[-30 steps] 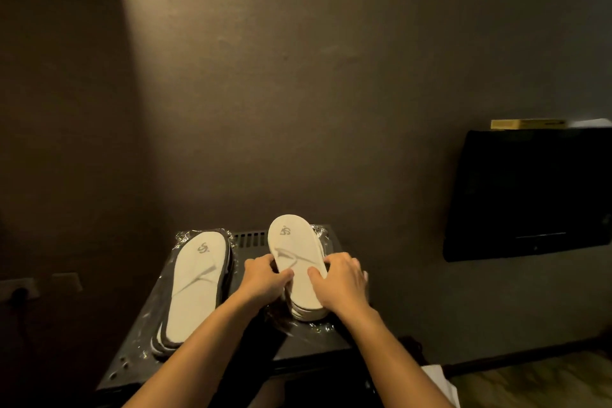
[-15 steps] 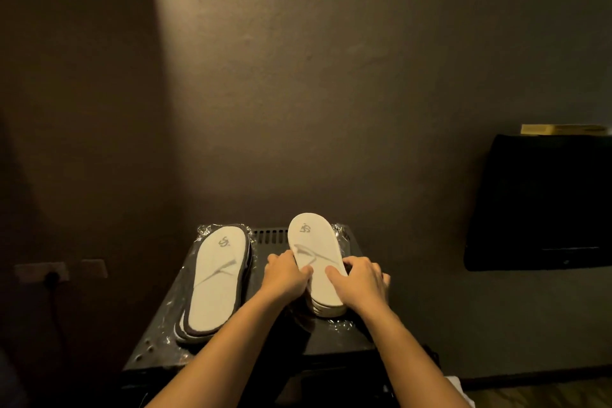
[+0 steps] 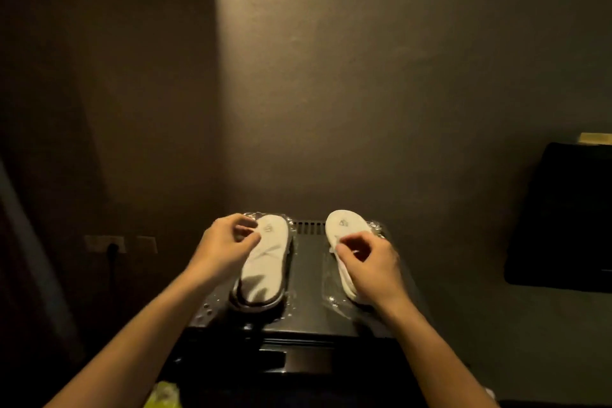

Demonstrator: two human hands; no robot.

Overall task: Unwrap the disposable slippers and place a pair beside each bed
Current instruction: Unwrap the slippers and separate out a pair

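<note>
Two pairs of white disposable slippers lie soles-up on a dark cabinet top. The left slipper pair is stacked inside clear plastic wrap that crinkles around it. My left hand sits over its toe end, fingers pinched at the wrap's edge. The right slipper pair rests on opened, flattened wrap. My right hand covers its middle and heel, thumb and fingers pinched together on the top slipper.
A vent grille runs along the cabinet's back edge by the wall. A wall socket with a plug is at the left. A dark screen hangs at the right. Something yellow-green shows at the bottom.
My left hand has left the right pair and moved over to the toe of the left, wrapped pair. My right hand stays on the right pair. The camera has turned left.
</note>
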